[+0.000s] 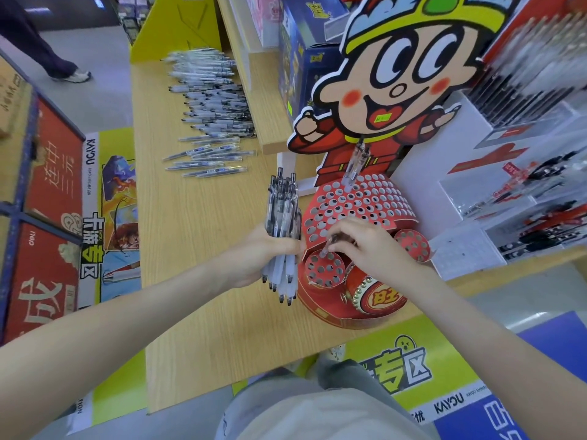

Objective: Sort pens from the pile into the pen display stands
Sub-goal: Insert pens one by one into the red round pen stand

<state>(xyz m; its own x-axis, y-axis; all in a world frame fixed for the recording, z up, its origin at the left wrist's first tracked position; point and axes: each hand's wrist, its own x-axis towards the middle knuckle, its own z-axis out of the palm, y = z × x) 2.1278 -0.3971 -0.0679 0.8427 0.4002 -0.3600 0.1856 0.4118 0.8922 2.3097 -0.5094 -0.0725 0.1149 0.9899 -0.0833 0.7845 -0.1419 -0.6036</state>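
pile of pens (209,112) lies loose on wooden surface (206,233), up left, well apart from both hands. left hand (254,255) curls round bundle of pens (282,223), tips down, just beside red display stand (374,198). right hand (365,246) pinches single pen (327,247) in fingertips, tip at hole in small round holder (330,274) at stand's front. advice: hold pen near upright, line tip with one free hole, push straight down, no bending card. single pen slants down-left out of right hand's fingers. standing pen (355,166) occupies upper tier.

"KAYOU" on green floor banner (413,376), "卡游专区" on left banner (104,217), "旺" on pen stand drum (376,296), "连中三元" on red box (54,160)
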